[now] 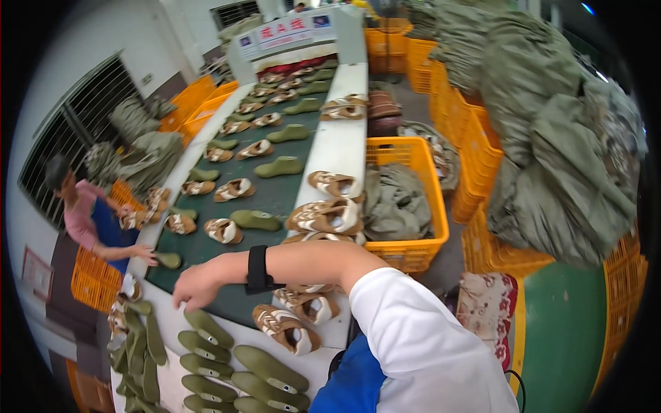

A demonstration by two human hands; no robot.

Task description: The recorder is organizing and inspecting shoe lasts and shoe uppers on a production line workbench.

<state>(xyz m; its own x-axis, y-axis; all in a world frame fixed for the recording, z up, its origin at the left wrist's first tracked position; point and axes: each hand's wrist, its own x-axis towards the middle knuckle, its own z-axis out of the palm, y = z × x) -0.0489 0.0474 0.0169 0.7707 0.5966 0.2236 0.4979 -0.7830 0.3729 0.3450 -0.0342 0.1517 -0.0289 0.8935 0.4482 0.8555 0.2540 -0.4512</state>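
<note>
Right hand (196, 288) hangs loosely open, empty, over belt (206, 251) edge above insoles (206, 327).

Shoes (234, 189) and shoe lasts (279, 167) are lying on the conveyor belt (275, 196). Right of it, a crate (413, 206) is standing; before it, insoles (268, 368) are lying on the worktop (172, 375).

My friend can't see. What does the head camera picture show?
A person's right hand reaches across a dark green conveyor belt carrying brown-and-white shoes and green shoe forms. Green insoles lie below it, and a co-worker stands opposite.
</note>
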